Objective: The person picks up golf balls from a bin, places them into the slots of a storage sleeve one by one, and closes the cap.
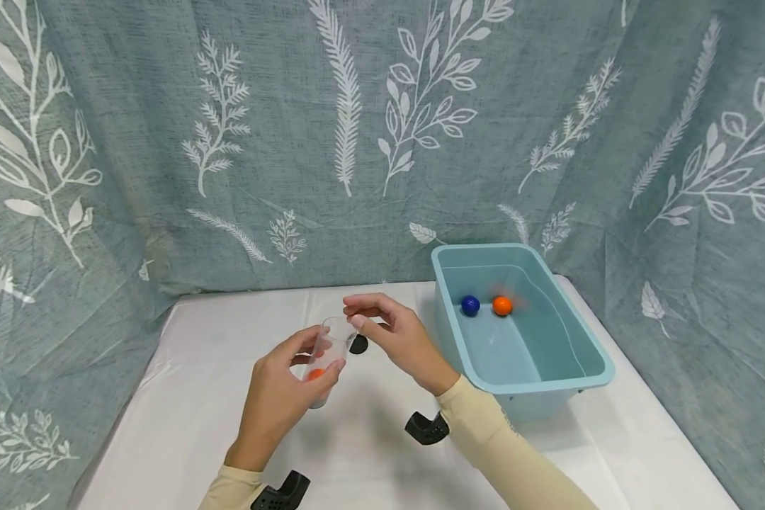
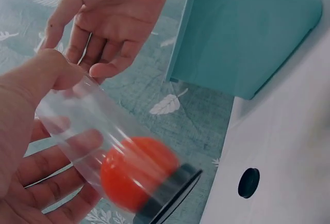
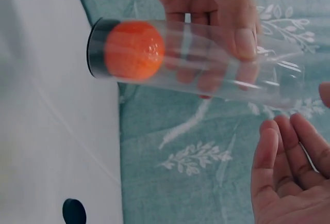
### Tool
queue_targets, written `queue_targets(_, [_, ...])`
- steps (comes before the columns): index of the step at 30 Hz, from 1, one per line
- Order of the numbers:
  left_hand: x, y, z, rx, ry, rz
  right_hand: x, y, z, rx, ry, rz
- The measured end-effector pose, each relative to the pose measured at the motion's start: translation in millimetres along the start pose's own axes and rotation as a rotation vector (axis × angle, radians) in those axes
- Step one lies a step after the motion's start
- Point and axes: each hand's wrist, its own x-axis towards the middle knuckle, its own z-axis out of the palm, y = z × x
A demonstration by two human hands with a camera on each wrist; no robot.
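- Clear plastic tube [image 3: 193, 53], held tilted above the table, its uncapped mouth leaning up towards the right hand; it looks light, with thin, fairly stiff walls that are probably slick and could dent or crack if squeezed hard.
- Left hand [image 1: 287, 389] grasps the tube about its middle, thumb on one side and fingers on the other; that seems the best hold, gentle and clear of the mouth.
- Orange ball [image 3: 135, 50] sits inside against the black end cap [image 3: 96, 48]; it is likely to roll if the tube tips further, shifting the balance.
- Right hand [image 1: 398, 333] grasps nothing visible, fingers loosely extended beside the mouth; whether they touch the rim I cannot tell. They partly obstruct that end.
- Black disc [image 2: 249, 183], perhaps a loose lid, lies on the white tablecloth [image 1: 370, 453] beyond the tube.
- Teal plastic bin [image 1: 529, 389] stands to the right, its wall close behind the right wrist, limiting sideways room. Inside, a dark blue ball [image 1: 469, 305] lies near a second orange ball [image 1: 502, 306]; a reddish smear beside them is too blurred to name.
- Leaf-print curtain [image 1: 293, 142] hangs behind everything, closing off the far side.
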Motion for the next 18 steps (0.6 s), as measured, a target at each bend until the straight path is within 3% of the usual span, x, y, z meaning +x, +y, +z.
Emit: queue_targets(18, [0.9,-4.2,4.8,-0.019,-0.026,0.071,-1.2,-18.3,-40.4,-0.040,0.095,0.049])
